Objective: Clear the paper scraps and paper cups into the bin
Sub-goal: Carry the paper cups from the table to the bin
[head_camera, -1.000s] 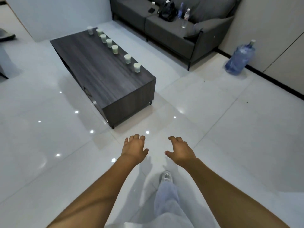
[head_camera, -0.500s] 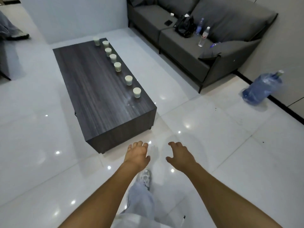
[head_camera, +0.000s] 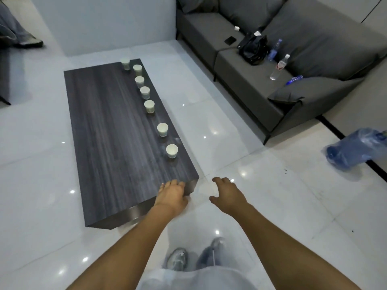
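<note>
Several white paper cups stand upright in a row along the right edge of a dark wooden coffee table (head_camera: pixel 109 143); the nearest cup (head_camera: pixel 172 151) is close to the table's near right corner, the farthest cup (head_camera: pixel 125 63) at the far end. My left hand (head_camera: pixel 171 194) hovers over the table's near right corner, fingers relaxed, holding nothing. My right hand (head_camera: pixel 227 194) is held out over the floor just right of that corner, also empty with loosely spread fingers. No bin and no paper scraps are in view.
A grey sofa (head_camera: pixel 247 80) stands at the right with a black bag (head_camera: pixel 253 49), a phone and plastic bottles (head_camera: pixel 277 68) on it. A large blue water jug (head_camera: pixel 356 148) lies on the glossy white floor by the right wall. My feet show below.
I have walked closer to the table; it now fills more of the view. My left hand has come over the table's near corner. Both hands stay empty.
</note>
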